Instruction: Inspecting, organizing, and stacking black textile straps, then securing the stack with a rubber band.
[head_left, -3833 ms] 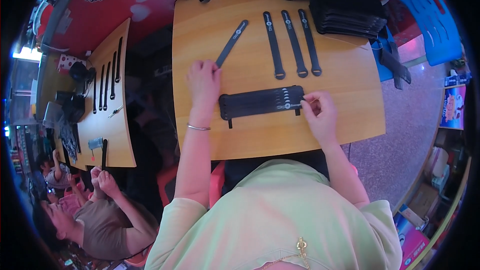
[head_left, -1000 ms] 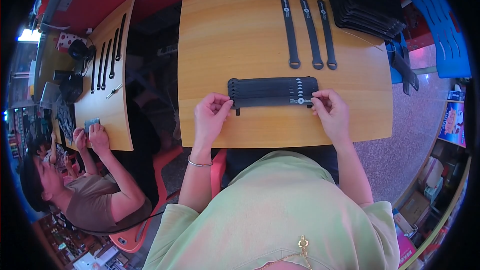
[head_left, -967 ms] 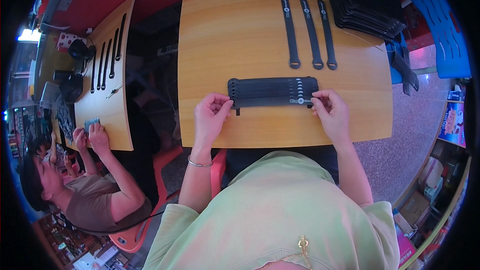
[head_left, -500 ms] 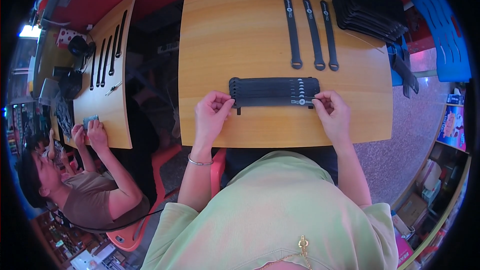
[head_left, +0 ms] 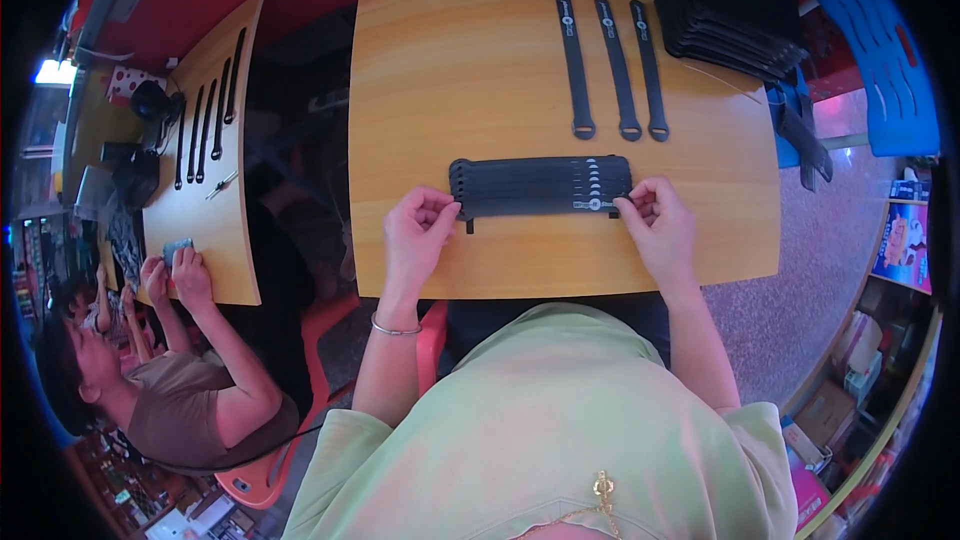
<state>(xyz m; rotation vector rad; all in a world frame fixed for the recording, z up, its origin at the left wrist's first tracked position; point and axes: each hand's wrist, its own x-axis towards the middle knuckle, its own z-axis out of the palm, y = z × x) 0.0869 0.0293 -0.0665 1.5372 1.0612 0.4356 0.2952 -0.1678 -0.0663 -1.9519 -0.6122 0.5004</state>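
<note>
On the table in front of me lies an overlapping row of several black straps (head_left: 520,188), with ring-shaped ends at the left and white printing near the right. My left hand (head_left: 417,232) pinches the left end of the nearest strap between thumb and fingers. At that strap's other end, the thumb and fingertips of my right hand (head_left: 657,228) close on it. Short dark tabs stick out below both ends of the row. Farther back, three single black straps (head_left: 577,70) lie apart, their ring ends toward me.
A stack of black strap bundles (head_left: 725,15) occupies the table's far right corner, beside a blue plastic chair (head_left: 880,60). At the left, a seated person (head_left: 215,390) handles a small dark item at another table (head_left: 235,230), where more black straps lie.
The whole scene has shifted slightly left in view. Both my hands stay at the two ends of the strap row, which looks nearly unchanged.
</note>
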